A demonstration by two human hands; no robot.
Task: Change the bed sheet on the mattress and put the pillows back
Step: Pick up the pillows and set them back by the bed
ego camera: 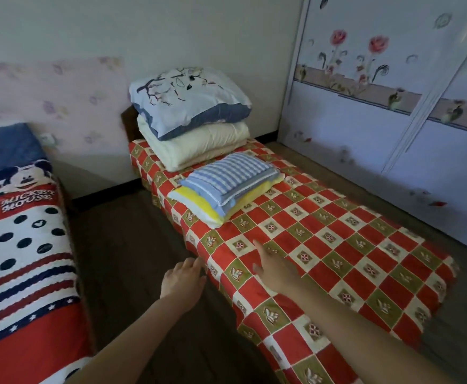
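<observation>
A red, olive and cream checked sheet [337, 245] covers the narrow mattress. Near its head lie a blue-striped pillow [229, 176] on top of a yellow and white pillow [199, 203]. Behind them a folded cream quilt [199, 145] carries a pale blue pillow with a branch print [185, 98]. My left hand [182, 278] hovers beside the mattress's near left edge, fingers loosely bent, holding nothing. My right hand [273, 267] reaches over the sheet with fingers stretched forward, just above or touching the cloth.
A second bed with a Mickey Mouse cover [21, 259] and a blue pillow [7, 145] stands at the left. A dark floor aisle [132, 245] runs between the beds. A flower-printed wardrobe [393, 106] lines the right side.
</observation>
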